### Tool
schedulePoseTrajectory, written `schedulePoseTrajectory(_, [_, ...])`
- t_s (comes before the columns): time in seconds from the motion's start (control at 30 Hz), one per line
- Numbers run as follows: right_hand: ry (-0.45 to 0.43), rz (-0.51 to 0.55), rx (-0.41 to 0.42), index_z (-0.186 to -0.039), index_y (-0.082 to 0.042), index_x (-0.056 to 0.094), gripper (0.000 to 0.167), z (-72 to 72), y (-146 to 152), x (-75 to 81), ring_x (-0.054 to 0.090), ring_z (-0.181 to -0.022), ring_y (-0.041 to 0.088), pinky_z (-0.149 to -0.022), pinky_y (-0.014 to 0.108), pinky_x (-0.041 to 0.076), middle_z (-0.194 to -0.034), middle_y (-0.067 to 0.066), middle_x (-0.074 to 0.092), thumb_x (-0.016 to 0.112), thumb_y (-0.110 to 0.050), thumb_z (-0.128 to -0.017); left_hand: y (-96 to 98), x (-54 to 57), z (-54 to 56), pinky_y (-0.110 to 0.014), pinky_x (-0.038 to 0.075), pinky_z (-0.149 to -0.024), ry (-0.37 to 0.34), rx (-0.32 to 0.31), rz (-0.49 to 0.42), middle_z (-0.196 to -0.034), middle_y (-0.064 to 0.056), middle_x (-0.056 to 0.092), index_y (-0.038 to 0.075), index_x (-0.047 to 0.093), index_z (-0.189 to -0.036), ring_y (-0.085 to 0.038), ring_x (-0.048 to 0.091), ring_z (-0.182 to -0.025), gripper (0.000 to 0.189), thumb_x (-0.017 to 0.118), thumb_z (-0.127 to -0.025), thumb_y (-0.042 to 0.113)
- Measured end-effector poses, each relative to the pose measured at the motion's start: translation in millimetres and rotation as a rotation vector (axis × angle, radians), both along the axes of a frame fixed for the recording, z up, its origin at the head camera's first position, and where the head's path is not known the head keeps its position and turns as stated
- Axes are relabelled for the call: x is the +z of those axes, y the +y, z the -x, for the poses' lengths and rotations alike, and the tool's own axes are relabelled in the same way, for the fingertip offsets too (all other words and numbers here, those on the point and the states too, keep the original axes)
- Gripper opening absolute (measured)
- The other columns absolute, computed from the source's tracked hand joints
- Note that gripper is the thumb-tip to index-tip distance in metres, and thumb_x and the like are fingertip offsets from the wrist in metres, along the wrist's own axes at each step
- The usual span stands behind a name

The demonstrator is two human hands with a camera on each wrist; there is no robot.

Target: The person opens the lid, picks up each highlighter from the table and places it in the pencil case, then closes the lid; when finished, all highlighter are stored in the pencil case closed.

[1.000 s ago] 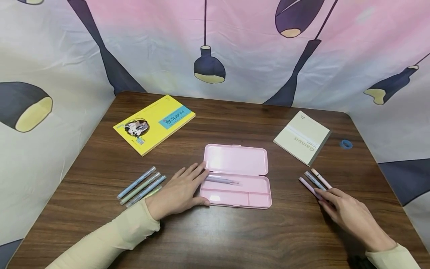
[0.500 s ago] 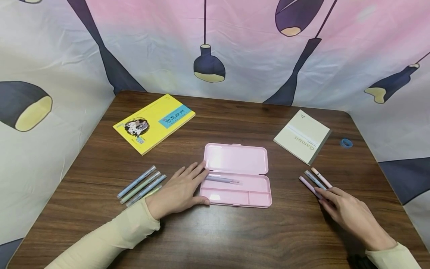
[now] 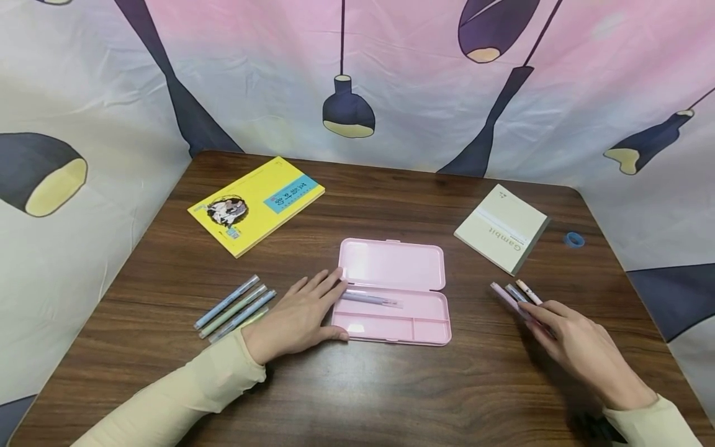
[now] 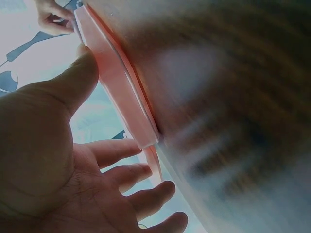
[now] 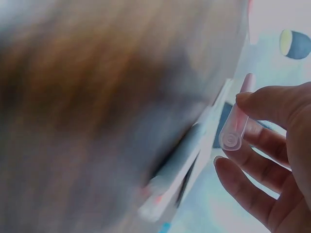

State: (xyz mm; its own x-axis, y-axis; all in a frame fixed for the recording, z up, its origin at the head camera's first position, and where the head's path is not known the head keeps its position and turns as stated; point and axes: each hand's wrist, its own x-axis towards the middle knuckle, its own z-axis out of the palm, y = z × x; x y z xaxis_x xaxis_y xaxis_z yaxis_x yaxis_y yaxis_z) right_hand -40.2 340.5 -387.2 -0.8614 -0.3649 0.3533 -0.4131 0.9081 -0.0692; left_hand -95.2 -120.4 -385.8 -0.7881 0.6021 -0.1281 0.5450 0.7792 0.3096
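My left hand (image 3: 296, 318) lies with fingers spread against the left end of an opened pink pencil case (image 3: 430, 304); in the left wrist view, thumb and fingertips touch the case's side (image 4: 114, 73). One pale pen (image 3: 368, 299) lies in the case's long upper compartment. At the right, my right hand (image 3: 581, 349) pinches a lilac pen (image 3: 503, 295) between thumb and fingers. The right wrist view shows this pen (image 5: 237, 119) raised off the table, its round end toward the camera. Beside it on the table are a blue-grey pen (image 3: 514, 291) and a white patterned pen (image 3: 527, 291).
Several pens (image 3: 231, 310) lie side by side left of my left hand. A yellow book (image 3: 254, 214) is at the back left. The cream Gambit notebook (image 3: 497, 226) and a blue tape roll (image 3: 573, 239) are at the back right. A printed cloth hangs behind the table.
My right hand has shifted slightly left and toward the back, and the lilac pen has moved with it. My left hand and the pencil case have stayed in place.
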Motion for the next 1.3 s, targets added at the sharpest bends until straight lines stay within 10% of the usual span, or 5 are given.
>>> schedulePoseTrajectory(0.27, [0.075,0.027,0.139,-0.114,-0.018,0.076,0.025,20.0,-31.5,17.1,0.062,-0.068,0.010,-0.044,0.032,0.044,-0.091,-0.008,0.064,0.067,-0.026,-0.092,-1.4,1.6,-0.1,-0.060,0.022,-0.117,-0.016,0.010,-0.002,-0.164,-0.014,0.023,0.007,0.036,-0.154,-0.038,0.023,-0.149,0.088,0.065,-0.089,0.059])
schedulePoseTrajectory(0.43, [0.111,0.049,0.254,-0.114,-0.018,0.076,0.043,36.3,-58.8,23.0,0.056,-0.066,0.003,-0.048,0.032,0.049,-0.093,-0.009,0.065,0.042,-0.043,-0.103,-1.7,0.5,0.5,-0.060,0.021,-0.118,-0.036,0.014,-0.013,-0.164,-0.013,0.022,0.008,0.037,-0.154,-0.037,0.022,-0.150,0.088,0.065,-0.088,0.059])
schedulePoseTrajectory(0.77, [0.070,0.022,0.437,-0.118,-0.016,0.074,0.040,58.6,-112.3,23.9,0.059,-0.072,0.007,-0.055,0.031,0.051,-0.095,-0.004,0.066,0.078,-0.008,-0.079,-3.0,-1.8,0.6,-0.060,0.022,-0.117,-0.022,0.005,-0.025,-0.164,-0.014,0.023,0.007,0.038,-0.153,-0.038,0.023,-0.149,0.087,0.065,-0.088,0.059])
schedulePoseTrajectory(1.3, [-0.004,0.004,0.613,-0.117,-0.017,0.074,0.032,66.2,-165.5,9.7,0.061,-0.075,0.007,-0.061,0.027,0.054,-0.093,-0.004,0.066,0.075,-0.008,-0.086,-3.0,-0.5,-0.8,-0.060,0.023,-0.117,-0.007,0.001,-0.029,-0.163,-0.015,0.024,0.006,0.039,-0.153,-0.039,0.024,-0.149,0.088,0.066,-0.088,0.058])
